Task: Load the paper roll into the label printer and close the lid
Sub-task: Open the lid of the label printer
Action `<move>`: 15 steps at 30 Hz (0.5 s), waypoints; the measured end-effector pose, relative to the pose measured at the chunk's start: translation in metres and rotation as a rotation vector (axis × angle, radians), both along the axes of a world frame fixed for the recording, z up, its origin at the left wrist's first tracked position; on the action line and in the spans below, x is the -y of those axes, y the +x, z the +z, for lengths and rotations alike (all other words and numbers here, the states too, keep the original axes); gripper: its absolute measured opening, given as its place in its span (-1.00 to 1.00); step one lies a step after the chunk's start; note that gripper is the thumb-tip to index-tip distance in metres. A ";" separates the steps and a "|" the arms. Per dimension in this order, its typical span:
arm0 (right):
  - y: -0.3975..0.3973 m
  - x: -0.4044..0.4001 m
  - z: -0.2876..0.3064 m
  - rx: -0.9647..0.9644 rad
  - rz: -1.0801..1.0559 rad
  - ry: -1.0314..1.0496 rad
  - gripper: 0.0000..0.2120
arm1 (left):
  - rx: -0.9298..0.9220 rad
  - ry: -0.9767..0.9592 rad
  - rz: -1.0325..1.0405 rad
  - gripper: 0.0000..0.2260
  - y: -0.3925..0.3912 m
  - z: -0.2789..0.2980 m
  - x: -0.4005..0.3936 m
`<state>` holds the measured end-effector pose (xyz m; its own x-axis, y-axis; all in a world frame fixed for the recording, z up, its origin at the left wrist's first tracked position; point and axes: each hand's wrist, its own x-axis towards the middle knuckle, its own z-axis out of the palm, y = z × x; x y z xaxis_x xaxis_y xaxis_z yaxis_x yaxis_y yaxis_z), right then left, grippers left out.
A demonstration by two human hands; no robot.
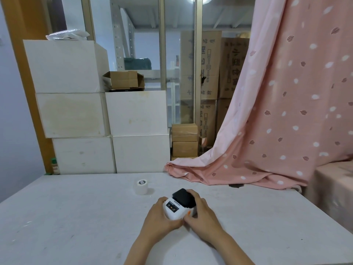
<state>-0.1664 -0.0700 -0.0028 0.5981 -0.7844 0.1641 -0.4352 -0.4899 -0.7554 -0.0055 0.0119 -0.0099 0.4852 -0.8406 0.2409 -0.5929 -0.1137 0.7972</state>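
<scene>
I have the printer (179, 207) cupped between both hands on the table (76, 217). My left hand (162, 217) wraps its near left side, fingers pressed against the white body; my right hand (200, 211) curls over the far right edge, thumb by the orange tab at the near corner. Both grips are pressed onto the printer, not pinching anything else.

The step, as I judge it, is getting the lid (184, 197) open. I should steady the body with my left grip and let the right one work the catch, lifting the dark lid from its edge rather than prying the whole unit off the table.

The lid looks down or nearly so; I cannot see into the bay, so whether it is bare I cannot tell. The roll (141, 186) stands on end on the table, beyond and left of my left grip, well apart from the printer, with a small dark label on its top face.
</scene>
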 end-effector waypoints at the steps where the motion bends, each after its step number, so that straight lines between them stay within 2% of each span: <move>1: 0.000 0.000 0.000 0.002 0.004 0.000 -0.32 | 0.002 0.001 -0.001 -0.47 0.000 0.000 0.000; 3: 0.000 0.001 0.000 0.007 -0.003 -0.001 -0.32 | 0.007 0.000 -0.004 -0.47 0.000 0.000 0.000; 9: -0.002 0.002 -0.003 0.050 -0.028 0.056 -0.15 | 0.029 -0.005 -0.009 -0.43 0.002 -0.005 0.000; 12: -0.001 0.001 -0.004 0.032 -0.020 0.036 -0.18 | 0.106 0.006 0.020 -0.29 0.004 -0.010 0.004; 15: -0.002 -0.001 -0.005 -0.008 -0.019 -0.008 -0.22 | 0.129 -0.013 0.041 -0.23 0.004 -0.007 0.004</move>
<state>-0.1685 -0.0691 -0.0082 0.5843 -0.7944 0.1659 -0.4504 -0.4874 -0.7480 -0.0020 0.0076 -0.0170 0.4831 -0.8172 0.3142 -0.6854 -0.1297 0.7165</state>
